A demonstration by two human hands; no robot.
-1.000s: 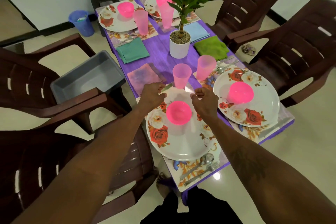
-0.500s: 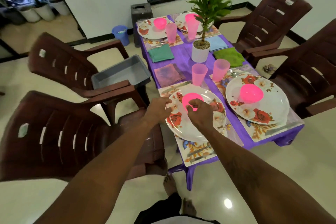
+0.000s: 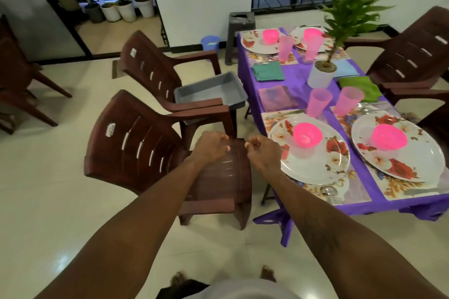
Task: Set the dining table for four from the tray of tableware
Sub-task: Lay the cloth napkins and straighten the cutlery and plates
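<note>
Table laid for four: a dining table [image 3: 300, 81] draped in purple cloth is shown with the person's hands held off it, above the seat of a brown plastic chair [image 3: 136, 150]. The left hand [image 3: 210, 147] and the right hand [image 3: 263, 150] are raised side by side, just apart, with fingers loosely curled and nothing held in either. At three o'clock from the hands, a floral plate [image 3: 313, 167] is set on a placemat with a pink bowl [image 3: 307, 135] on it. A pink cup [image 3: 318, 102] is stood at the plate's twelve o'clock and a spoon [image 3: 328, 190] is laid at its six o'clock. A second plate [image 3: 427, 153], with its own bowl [image 3: 389, 137] and cup [image 3: 347, 101], is placed beside it at three o'clock. At the table's middle a potted plant [image 3: 320, 76] is stood, with a teal napkin [image 3: 267, 70] at its ten o'clock and a lime napkin [image 3: 359, 85] at its four o'clock. Two more places are laid at the table's far end, at twelve o'clock from the pot. The grey tray [image 3: 211, 91] is rested on a second chair [image 3: 150, 65], at eleven o'clock from the hands.
</note>
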